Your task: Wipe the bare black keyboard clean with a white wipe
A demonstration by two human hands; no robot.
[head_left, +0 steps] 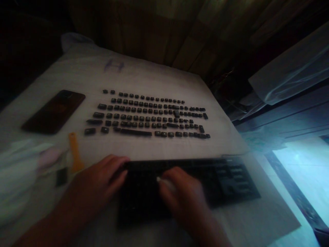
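A black keyboard [146, 192] with its keycaps off lies in front of me on the white-covered table. My left hand [105, 175] grips its left end, thumb and fingers at the upper corner. Over the middle-left of the keyboard, my right hand [181, 192] is closed around a slim white thing [167, 184] whose pale tip points left; blur hides its kind. Beyond the keyboard, loose black keycaps [136, 132] are laid out in rows that follow a keyboard's layout.
To the left lie a dark phone [55, 111], a yellow-orange flat tool [75, 151] and a small dark square piece [61, 176]. White crumpled material [17, 181] sits at the left edge. The table's right edge drops toward a bright floor [303, 164].
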